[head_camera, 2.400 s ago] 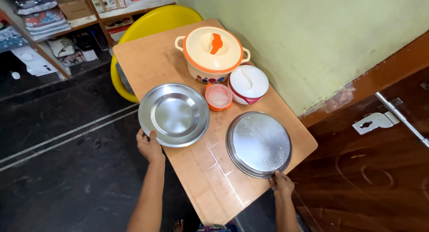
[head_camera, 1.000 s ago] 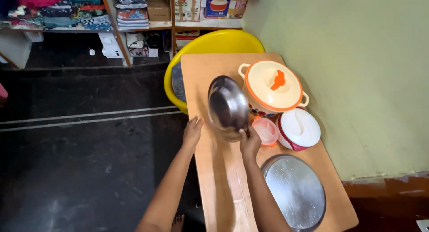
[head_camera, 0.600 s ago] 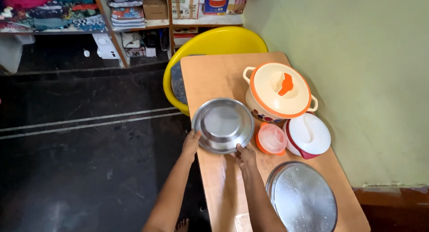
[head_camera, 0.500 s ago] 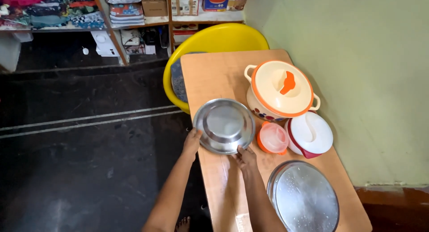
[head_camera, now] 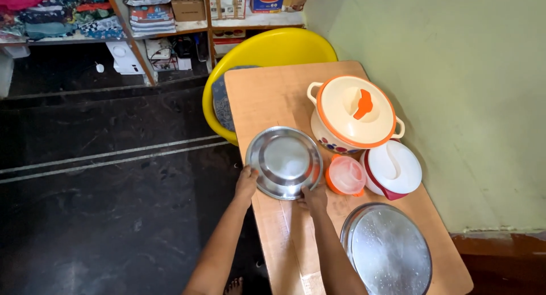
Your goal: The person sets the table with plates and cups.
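Hands [head_camera: 246, 180] [head_camera: 314, 196] pinch steel plate [head_camera: 284, 162] rim — orange cup [head_camera: 345, 175], casserole [head_camera: 352, 114], second plate [head_camera: 387, 250] crowd right.

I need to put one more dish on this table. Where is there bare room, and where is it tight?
Bare wood lies at the table's far end, between the yellow tub and the cream pot, and near the front edge, left of the flat steel tray. It is crowded along the wall: cream pot, white container and orange tub sit packed beside the steel plate.
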